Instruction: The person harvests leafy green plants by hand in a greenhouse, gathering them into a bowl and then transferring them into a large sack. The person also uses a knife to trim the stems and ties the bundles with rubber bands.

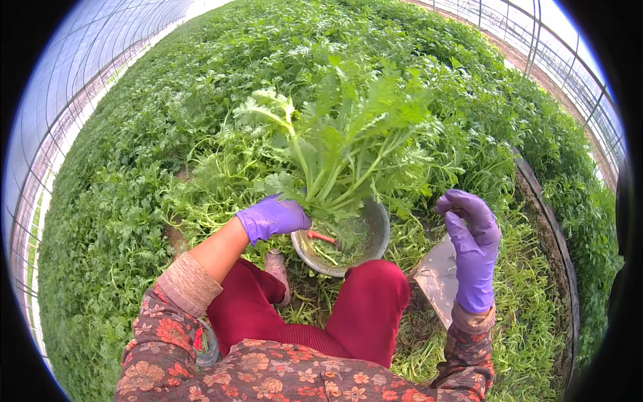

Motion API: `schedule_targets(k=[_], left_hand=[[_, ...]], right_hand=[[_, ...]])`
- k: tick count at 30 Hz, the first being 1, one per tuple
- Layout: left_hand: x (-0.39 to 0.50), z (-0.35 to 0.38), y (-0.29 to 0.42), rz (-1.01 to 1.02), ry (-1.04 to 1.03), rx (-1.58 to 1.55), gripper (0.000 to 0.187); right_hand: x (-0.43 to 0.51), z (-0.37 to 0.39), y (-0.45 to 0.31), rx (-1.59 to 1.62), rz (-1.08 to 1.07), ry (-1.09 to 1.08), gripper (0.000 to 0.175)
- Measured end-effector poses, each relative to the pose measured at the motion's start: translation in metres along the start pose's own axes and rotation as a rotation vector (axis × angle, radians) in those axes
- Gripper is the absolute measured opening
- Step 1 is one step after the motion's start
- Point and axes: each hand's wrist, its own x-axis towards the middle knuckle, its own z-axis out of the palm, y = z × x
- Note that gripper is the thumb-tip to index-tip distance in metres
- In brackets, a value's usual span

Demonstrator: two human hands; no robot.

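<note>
My left hand point(276, 217), in a purple glove, grips a bunch of leafy greens point(331, 171) with lobed leaves by its stem ends. The bunch fans upward and outward, its leaves slightly blurred. Beneath it, between my knees, stands a round metal basin point(383, 228) holding loose leaf and stem scraps point(354, 246). A red handle point(322, 237) lies in the basin; the rest of that tool cannot be made out. My right hand point(472, 231), also purple-gloved, is raised to the right of the basin. Its fingers are bent towards the thumb, and nothing shows between them.
Dense green crop point(241, 65) fills the greenhouse bed ahead and to the left. A pale flat sheet or panel point(438, 274) is beside my right knee. Cut stems point(527, 296) litter the ground. A dark border strip point(550, 226) curves along the right. Another container point(208, 346) sits by my left hip.
</note>
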Motion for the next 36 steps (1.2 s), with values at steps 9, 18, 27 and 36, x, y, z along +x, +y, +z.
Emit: schedule_targets(k=[9, 18, 27, 36], left_hand=[[0.072, -0.009, 0.137, 0.437, 0.353, 0.547, 0.010], [0.049, -0.010, 0.162, 0.557, 0.487, 0.579, 0.011], [0.068, -0.018, 0.163, 0.446, -0.031, 0.490, 0.023], [0.063, -0.030, 0.184, 0.533, -0.208, 0.618, 0.019]], right_hand=[[0.066, 0.014, -0.041, 0.080, 0.225, -0.265, 0.034], [0.006, -0.013, 0.096, 0.201, 0.745, -0.682, 0.073], [-0.057, -0.037, 0.033, 0.209, 0.733, -0.707, 0.106], [-0.087, -0.028, 0.012, 0.015, 0.708, -0.659, 0.102]])
